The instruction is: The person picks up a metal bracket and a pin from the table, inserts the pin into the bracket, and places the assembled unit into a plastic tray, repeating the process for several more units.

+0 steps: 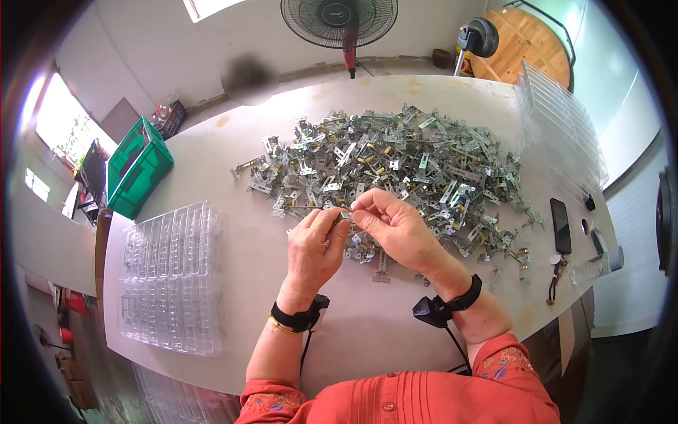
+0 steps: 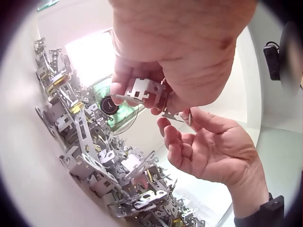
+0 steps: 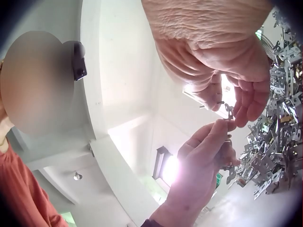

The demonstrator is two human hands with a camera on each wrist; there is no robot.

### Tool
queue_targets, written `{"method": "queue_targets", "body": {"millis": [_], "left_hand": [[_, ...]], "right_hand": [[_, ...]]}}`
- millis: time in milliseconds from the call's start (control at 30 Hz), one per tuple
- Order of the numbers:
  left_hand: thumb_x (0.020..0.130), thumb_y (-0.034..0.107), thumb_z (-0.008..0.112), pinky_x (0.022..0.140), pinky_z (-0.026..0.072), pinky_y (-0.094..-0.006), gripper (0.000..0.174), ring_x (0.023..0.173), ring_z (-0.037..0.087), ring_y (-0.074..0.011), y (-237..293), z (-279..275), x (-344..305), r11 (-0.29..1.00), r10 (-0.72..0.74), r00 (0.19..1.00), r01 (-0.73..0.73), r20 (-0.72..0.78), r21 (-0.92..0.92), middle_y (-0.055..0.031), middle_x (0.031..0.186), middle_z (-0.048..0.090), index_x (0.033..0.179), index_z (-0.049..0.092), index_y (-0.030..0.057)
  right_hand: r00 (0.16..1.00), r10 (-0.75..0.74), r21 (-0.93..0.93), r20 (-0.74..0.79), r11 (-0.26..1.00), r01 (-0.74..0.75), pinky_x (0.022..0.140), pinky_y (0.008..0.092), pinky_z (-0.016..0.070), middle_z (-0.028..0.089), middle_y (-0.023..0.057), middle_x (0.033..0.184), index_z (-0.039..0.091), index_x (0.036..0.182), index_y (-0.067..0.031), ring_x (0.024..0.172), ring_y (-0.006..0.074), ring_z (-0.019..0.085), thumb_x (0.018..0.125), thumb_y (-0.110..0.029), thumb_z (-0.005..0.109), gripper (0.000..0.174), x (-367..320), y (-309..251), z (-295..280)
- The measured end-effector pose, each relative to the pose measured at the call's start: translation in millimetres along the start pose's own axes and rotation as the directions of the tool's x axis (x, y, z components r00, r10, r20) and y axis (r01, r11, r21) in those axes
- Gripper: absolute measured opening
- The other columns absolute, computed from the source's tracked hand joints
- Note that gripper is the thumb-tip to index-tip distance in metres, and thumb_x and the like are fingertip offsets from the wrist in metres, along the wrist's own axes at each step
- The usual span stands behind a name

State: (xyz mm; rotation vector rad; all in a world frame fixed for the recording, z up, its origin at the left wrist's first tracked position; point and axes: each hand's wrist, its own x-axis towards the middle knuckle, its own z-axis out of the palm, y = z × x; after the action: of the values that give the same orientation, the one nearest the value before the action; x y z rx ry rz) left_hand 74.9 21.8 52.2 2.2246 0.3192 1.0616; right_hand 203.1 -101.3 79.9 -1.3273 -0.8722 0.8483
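Observation:
Both hands meet over the near edge of a large pile of metal brackets (image 1: 395, 169). My left hand (image 1: 313, 247) grips a silvery stamped metal bracket (image 2: 144, 89), its slotted end showing below the curled fingers in the left wrist view. The bracket's other end sticks out past the left fingertips, toward the right hand. My right hand (image 1: 399, 233) is close against that end, thumb and index finger pinching a small screw (image 3: 219, 103) beside it. Its other fingers curl loosely. The fingers hide much of the bracket.
Clear plastic trays (image 1: 169, 275) are stacked on the left of the table, with a green crate (image 1: 140, 169) behind them. More clear trays (image 1: 561, 134) stand at the right. A phone (image 1: 560, 226) and a keychain (image 1: 556, 279) lie at the right edge. A fan (image 1: 339, 15) stands beyond the table.

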Motion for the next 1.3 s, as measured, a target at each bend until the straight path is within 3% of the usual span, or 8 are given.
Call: {"method": "queue_targets", "body": {"millis": [367, 467, 533, 767, 967, 1033, 1133, 1300], "left_hand": [[0.091, 0.012, 0.071, 0.073, 0.0506, -0.0323, 0.017, 0.079, 0.064, -0.0238, 6, -4, 5, 0.969, 0.196, 0.980, -0.187, -0.042, 0.163, -0.0119, 0.083, 0.065, 0.103, 0.068, 0.0003], [0.098, 0.022, 0.064, 0.075, 0.0481, -0.0294, 0.022, 0.087, 0.064, -0.0213, 1, -9, 3, 0.993, -0.032, 0.996, 0.022, -0.082, -0.119, -0.0109, 0.088, 0.067, 0.105, 0.069, 0.0020], [0.104, 0.034, 0.056, 0.077, 0.0479, -0.0273, 0.037, 0.089, 0.063, -0.0155, 0, -15, 1, 0.763, -0.399, 0.897, 0.439, 0.190, -0.474, -0.0083, 0.094, 0.069, 0.111, 0.069, 0.0000], [0.103, 0.035, 0.057, 0.079, 0.0517, -0.0297, 0.041, 0.080, 0.064, -0.0151, -11, -16, -1, 0.423, -0.318, 0.772, 0.635, 0.550, -0.647, -0.0077, 0.093, 0.071, 0.112, 0.069, -0.0029], [0.101, 0.027, 0.062, 0.080, 0.0529, -0.0299, 0.034, 0.083, 0.065, -0.0148, -10, -17, -3, 0.365, -0.274, 0.779, 0.627, 0.564, -0.689, -0.0078, 0.096, 0.071, 0.114, 0.069, -0.0036], [0.101, 0.024, 0.061, 0.079, 0.0534, -0.0310, 0.032, 0.083, 0.066, -0.0161, -13, -12, -5, 0.371, -0.305, 0.803, 0.595, 0.511, -0.713, -0.0093, 0.097, 0.072, 0.115, 0.069, -0.0035], [0.101, 0.018, 0.061, 0.080, 0.0541, -0.0312, 0.028, 0.084, 0.066, -0.0167, -16, -9, -4, 0.428, -0.339, 0.846, 0.529, 0.412, -0.733, -0.0098, 0.099, 0.071, 0.118, 0.069, -0.0034], [0.100, 0.012, 0.063, 0.083, 0.0540, -0.0290, 0.025, 0.086, 0.066, -0.0147, -12, -7, -1, 0.662, -0.311, 0.921, 0.387, 0.235, -0.642, -0.0070, 0.104, 0.069, 0.118, 0.068, -0.0032]], "right_hand": [[0.987, -0.116, -0.196, -0.113, 0.976, 0.093, 0.065, 0.0255, 0.0473, 0.061, 0.0024, 0.080, 0.058, 0.100, -0.0018, 0.073, 0.0077, 0.056, 0.100, -0.009, 0.059, 0.007, -2, -1, 1], [0.984, -0.110, -0.147, -0.138, 0.985, 0.090, 0.066, 0.0247, 0.0479, 0.060, 0.0012, 0.081, 0.058, 0.099, -0.0021, 0.074, 0.0074, 0.057, 0.100, -0.008, 0.059, 0.006, -2, -8, -1], [0.978, -0.139, -0.133, -0.153, 0.984, 0.119, 0.066, 0.0241, 0.0484, 0.060, 0.0005, 0.082, 0.057, 0.099, -0.0022, 0.074, 0.0072, 0.057, 0.100, -0.008, 0.059, 0.006, 0, -9, -4], [0.978, -0.139, -0.033, -0.154, 0.990, 0.135, 0.070, 0.0243, 0.0517, 0.060, -0.0002, 0.086, 0.057, 0.100, -0.0030, 0.077, 0.0074, 0.059, 0.101, -0.010, 0.058, 0.007, 2, -9, -8], [0.976, -0.144, -0.027, -0.163, 0.990, 0.141, 0.069, 0.0242, 0.0512, 0.061, -0.0003, 0.087, 0.058, 0.100, -0.0033, 0.077, 0.0077, 0.059, 0.101, -0.010, 0.058, 0.007, 2, -10, -8], [0.974, -0.149, -0.018, -0.173, 0.989, 0.148, 0.069, 0.0243, 0.0509, 0.060, -0.0005, 0.087, 0.058, 0.100, -0.0033, 0.077, 0.0077, 0.059, 0.101, -0.010, 0.058, 0.007, 3, -8, -8], [0.846, -0.472, -0.397, -0.247, 0.846, 0.356, 0.066, 0.0245, 0.0490, 0.060, -0.0009, 0.085, 0.060, 0.101, -0.0048, 0.077, 0.0065, 0.058, 0.100, -0.010, 0.060, 0.005, 5, -4, -9], [0.973, -0.144, -0.202, -0.181, 0.974, 0.106, 0.051, 0.0266, 0.0412, 0.061, 0.0020, 0.069, 0.064, 0.098, -0.0055, 0.058, 0.0074, 0.052, 0.097, -0.011, 0.065, 0.006, -9, -19, 3]]}}
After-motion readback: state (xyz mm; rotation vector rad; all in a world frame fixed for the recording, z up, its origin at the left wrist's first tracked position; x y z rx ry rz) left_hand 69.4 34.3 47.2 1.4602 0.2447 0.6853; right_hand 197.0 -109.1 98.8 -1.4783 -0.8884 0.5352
